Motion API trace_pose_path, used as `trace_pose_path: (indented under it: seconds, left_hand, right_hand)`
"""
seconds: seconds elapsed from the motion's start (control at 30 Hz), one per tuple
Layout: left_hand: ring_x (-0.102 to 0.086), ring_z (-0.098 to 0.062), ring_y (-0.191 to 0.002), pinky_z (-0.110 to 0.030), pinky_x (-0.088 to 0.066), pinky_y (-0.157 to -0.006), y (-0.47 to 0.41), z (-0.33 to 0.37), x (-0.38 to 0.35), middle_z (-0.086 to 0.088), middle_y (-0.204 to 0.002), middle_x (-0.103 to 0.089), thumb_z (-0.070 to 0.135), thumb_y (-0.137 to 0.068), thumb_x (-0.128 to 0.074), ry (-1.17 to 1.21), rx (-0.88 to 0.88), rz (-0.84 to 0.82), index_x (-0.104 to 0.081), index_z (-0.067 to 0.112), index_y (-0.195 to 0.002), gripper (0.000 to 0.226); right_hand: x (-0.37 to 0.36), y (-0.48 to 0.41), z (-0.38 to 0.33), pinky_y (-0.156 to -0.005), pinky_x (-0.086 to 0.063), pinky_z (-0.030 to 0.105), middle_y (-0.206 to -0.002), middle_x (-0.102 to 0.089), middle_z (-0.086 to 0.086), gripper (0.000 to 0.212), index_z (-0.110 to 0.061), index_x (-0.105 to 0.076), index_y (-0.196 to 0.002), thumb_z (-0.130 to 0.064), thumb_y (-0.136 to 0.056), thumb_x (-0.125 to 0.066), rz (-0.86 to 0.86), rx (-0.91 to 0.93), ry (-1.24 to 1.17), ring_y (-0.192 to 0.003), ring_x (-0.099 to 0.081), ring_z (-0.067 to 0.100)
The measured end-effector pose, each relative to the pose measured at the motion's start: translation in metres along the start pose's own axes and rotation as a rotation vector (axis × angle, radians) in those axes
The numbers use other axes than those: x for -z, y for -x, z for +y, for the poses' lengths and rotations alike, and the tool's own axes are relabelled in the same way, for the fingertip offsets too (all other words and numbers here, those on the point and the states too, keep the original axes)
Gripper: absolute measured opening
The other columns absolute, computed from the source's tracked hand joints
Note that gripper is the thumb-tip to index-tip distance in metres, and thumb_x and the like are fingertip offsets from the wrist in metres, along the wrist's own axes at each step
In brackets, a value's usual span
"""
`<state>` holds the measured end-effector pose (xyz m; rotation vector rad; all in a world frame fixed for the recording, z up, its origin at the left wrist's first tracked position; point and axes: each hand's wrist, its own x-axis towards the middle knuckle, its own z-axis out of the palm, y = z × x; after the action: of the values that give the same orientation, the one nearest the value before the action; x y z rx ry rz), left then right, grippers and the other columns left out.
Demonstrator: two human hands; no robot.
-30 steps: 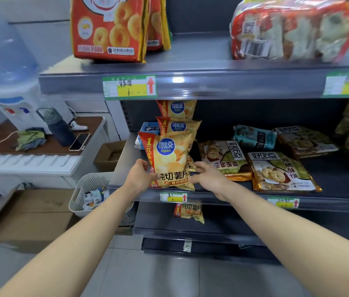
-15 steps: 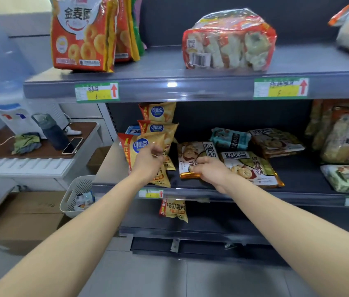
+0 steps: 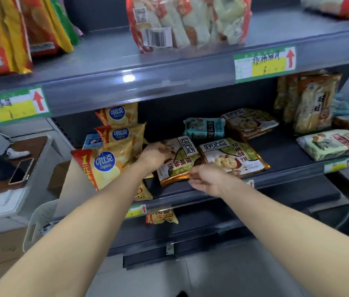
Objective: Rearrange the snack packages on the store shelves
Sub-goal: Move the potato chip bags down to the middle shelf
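Gold-edged cookie packet (image 3: 180,167) lay flat at the front of the middle shelf (image 3: 287,151), held at two points. The right hand (image 3: 206,179) pinched its near edge. The left hand (image 3: 155,156) gripped its far left corner, fingers apparently curled over it, though blur obscured them. A matching packet (image 3: 231,157) lay touching on its right. Yellow chip bags (image 3: 105,166) stood just left, and a teal packet (image 3: 204,128) lay behind.

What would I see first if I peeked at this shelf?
Two bare arms reach in: the left hand and right hand both hold a green cookie pack on the middle shelf. Left of it stand yellow chip bags, and a big red snack bag sits on the top shelf.
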<state>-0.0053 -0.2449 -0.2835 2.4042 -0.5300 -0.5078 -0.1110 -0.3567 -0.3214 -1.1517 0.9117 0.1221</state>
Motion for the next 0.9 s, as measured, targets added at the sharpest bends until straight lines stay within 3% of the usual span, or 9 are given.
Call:
trace_pose_path:
  seconds: [0.13, 0.3, 0.4, 0.47, 0.53, 0.67, 0.77, 0.83, 0.9]
  left_hand:
    - [-0.058, -0.019, -0.079, -0.026, -0.042, -0.060, -0.044, 0.000, -0.007, -0.009, -0.101, -0.060, 0.016, -0.095, -0.048, -0.142, -0.012, -0.099, -0.057, 0.007, -0.110, 0.019]
    - [-0.059, -0.031, -0.109, -0.033, -0.046, -0.082, -0.083, -0.005, -0.019, -0.018, -0.123, -0.059, 0.025, -0.095, -0.050, -0.270, -0.016, -0.087, -0.052, 0.000, -0.124, 0.039]
    - [-0.052, -0.031, -0.120, -0.034, -0.043, -0.092, -0.098, -0.010, -0.024, -0.018, -0.135, -0.051, 0.032, -0.095, -0.051, -0.273, 0.021, -0.115, -0.039, 0.003, -0.138, 0.053]
    - [-0.054, -0.032, -0.119, -0.035, -0.045, -0.096, -0.106, -0.014, -0.026, -0.018, -0.133, -0.053, 0.036, -0.094, -0.051, -0.234, 0.060, -0.131, -0.036, 0.003, -0.140, 0.058]
    - [-0.058, -0.033, -0.112, -0.034, -0.048, -0.089, -0.110, -0.018, -0.029, -0.018, -0.126, -0.058, 0.038, -0.093, -0.052, -0.204, 0.076, -0.131, -0.043, 0.001, -0.134, 0.056]
    - [-0.062, -0.033, -0.103, -0.032, -0.046, -0.076, -0.111, -0.015, -0.029, -0.020, -0.116, -0.063, 0.032, -0.093, -0.050, -0.182, 0.052, -0.088, -0.056, -0.001, -0.119, 0.042]
    - [-0.055, -0.036, -0.114, -0.037, -0.047, -0.091, -0.103, -0.003, -0.017, -0.019, -0.125, -0.057, 0.032, -0.092, -0.048, -0.243, 0.027, 0.049, -0.052, 0.003, -0.124, 0.043]
    - [-0.050, -0.037, -0.119, -0.045, -0.042, -0.101, -0.097, 0.007, -0.009, -0.018, -0.130, -0.053, 0.033, -0.091, -0.047, -0.272, 0.007, 0.144, -0.050, 0.006, -0.125, 0.043]
    - [-0.047, -0.037, -0.123, -0.046, -0.038, -0.104, -0.090, 0.017, -0.004, -0.017, -0.133, -0.051, 0.032, -0.090, -0.047, -0.260, -0.009, 0.205, -0.049, 0.007, -0.126, 0.044]
  right_hand:
    - [-0.008, -0.014, -0.003, -0.083, -0.052, 0.030, -0.120, -0.055, 0.019, 0.006, -0.005, -0.058, -0.098, -0.005, -0.092, -0.056, 0.046, -0.039, -0.094, -0.105, -0.057, 0.026]
    - [-0.012, -0.029, -0.001, -0.086, -0.054, 0.034, -0.126, -0.050, 0.020, 0.020, -0.006, -0.055, -0.109, -0.006, -0.090, -0.058, 0.118, -0.081, -0.183, -0.110, -0.055, 0.029]
    - [-0.014, -0.031, 0.006, -0.090, -0.053, 0.033, -0.120, -0.052, 0.019, 0.032, -0.004, -0.052, -0.123, -0.009, -0.092, -0.056, 0.106, -0.122, -0.201, -0.097, -0.058, 0.025]
    - [-0.018, -0.029, 0.010, -0.093, -0.052, 0.035, -0.124, -0.052, 0.023, 0.034, -0.005, -0.050, -0.127, -0.010, -0.094, -0.055, 0.063, -0.140, -0.224, -0.099, -0.058, 0.027]
    - [-0.023, -0.025, 0.012, -0.100, -0.048, 0.038, -0.133, -0.048, 0.025, 0.035, -0.005, -0.050, -0.128, -0.009, -0.094, -0.054, 0.011, -0.137, -0.269, -0.113, -0.055, 0.030]
    - [-0.031, -0.021, 0.008, -0.104, -0.044, 0.040, -0.131, -0.052, 0.022, 0.010, -0.006, -0.057, -0.102, -0.008, -0.092, -0.056, -0.039, -0.111, -0.335, -0.112, -0.057, 0.028]
    - [-0.034, -0.011, 0.000, -0.104, -0.043, 0.042, -0.131, -0.051, 0.021, 0.018, -0.003, -0.055, -0.109, -0.006, -0.091, -0.057, -0.020, -0.071, -0.324, -0.121, -0.052, 0.033]
    - [-0.033, -0.003, -0.008, -0.102, -0.043, 0.042, -0.119, -0.056, 0.017, 0.004, -0.006, -0.056, -0.094, -0.005, -0.091, -0.055, -0.024, -0.047, -0.337, -0.117, -0.054, 0.032]
    - [-0.028, 0.005, -0.015, -0.101, -0.043, 0.041, -0.104, -0.060, 0.012, 0.007, -0.009, -0.054, -0.086, -0.004, -0.091, -0.054, 0.005, -0.015, -0.335, -0.105, -0.058, 0.028]
